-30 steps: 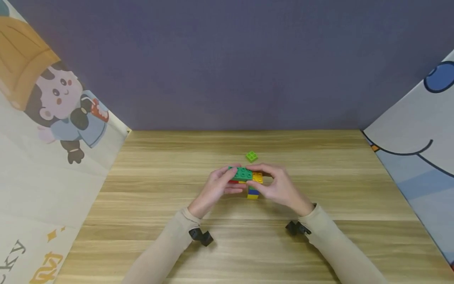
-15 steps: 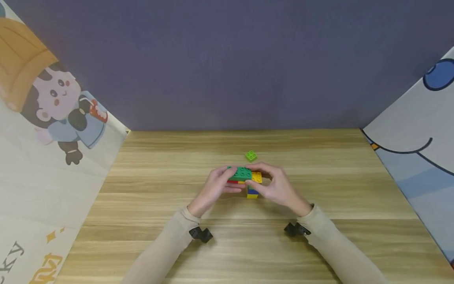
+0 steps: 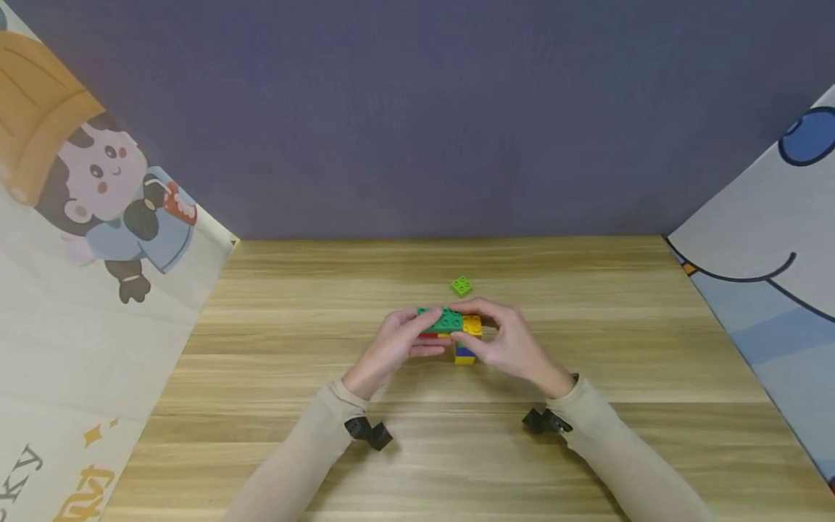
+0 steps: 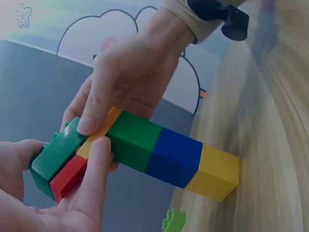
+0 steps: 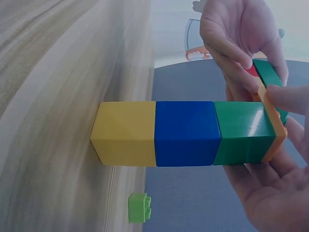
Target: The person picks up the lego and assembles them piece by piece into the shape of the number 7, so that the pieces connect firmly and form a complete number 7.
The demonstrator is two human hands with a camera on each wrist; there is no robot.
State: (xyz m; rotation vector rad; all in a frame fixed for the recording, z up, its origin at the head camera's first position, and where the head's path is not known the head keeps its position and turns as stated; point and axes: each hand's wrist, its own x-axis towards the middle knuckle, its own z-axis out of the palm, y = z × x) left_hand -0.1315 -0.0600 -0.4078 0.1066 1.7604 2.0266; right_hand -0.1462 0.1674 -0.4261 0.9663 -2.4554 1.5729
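Note:
A tower of toy building blocks stands upright on the table: a yellow block at the bottom, a blue block, then a green block. Across its top lies a flat orange-yellow brick that reaches out to the left. A long green brick sits on this overhang, with a flat red brick under its left part. My left hand grips the green and red bricks, thumb above and fingers below. With thumb and fingers my right hand pinches the orange-yellow brick and the green brick's right end.
A small lime-green brick with studs up lies on the wooden table, just behind the tower. A dark blue-grey panel rises at the table's back. Printed panels with cartoon figures flank both sides.
My left thumb has slid slightly to the right over the long green brick. The right hand keeps its hold, and the tower stays in place.

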